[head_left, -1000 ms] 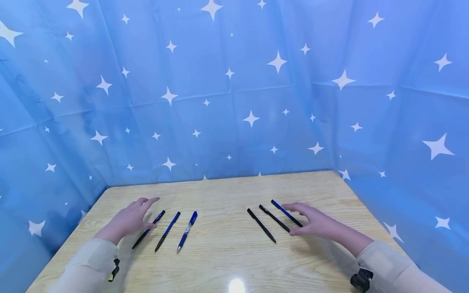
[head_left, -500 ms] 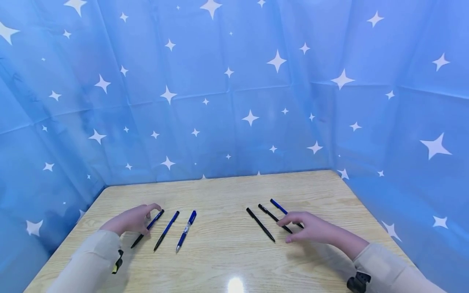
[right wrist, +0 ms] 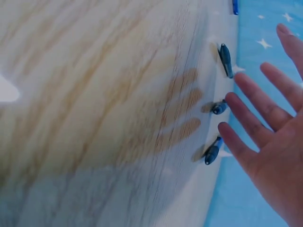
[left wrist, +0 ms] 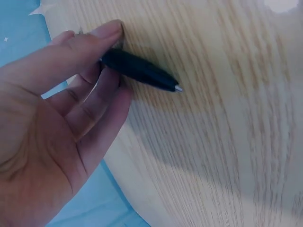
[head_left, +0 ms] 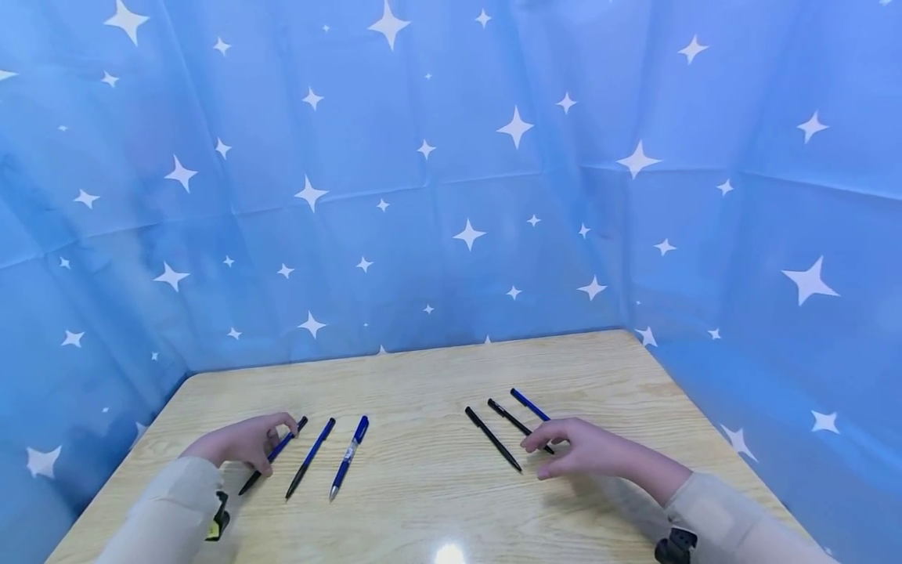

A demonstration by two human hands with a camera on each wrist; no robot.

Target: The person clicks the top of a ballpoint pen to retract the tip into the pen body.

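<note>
At the left of the table, my left hand [head_left: 243,442] pinches a blue and black pen [head_left: 283,445] between thumb and fingers. In the left wrist view that pen's dark front end [left wrist: 142,71] and metal tip stick out past the fingers. My right hand [head_left: 588,450] is over the right group, its fingers spread in the right wrist view and holding nothing. A blue pen [head_left: 528,403] is partly hidden behind it. One black pen [head_left: 509,416] runs under its fingertips, and another black pen [head_left: 492,439] lies just left of them.
Beside my left hand lie a blue and black pen [head_left: 310,460] and a blue pen with a pale label [head_left: 348,460]. The wooden table [head_left: 423,407] meets a blue star-patterned curtain [head_left: 451,196] along its back and sides.
My left hand has come down onto the leftmost pen and taken hold of it. My right hand has slid left, from the blue pen towards the middle black one.
</note>
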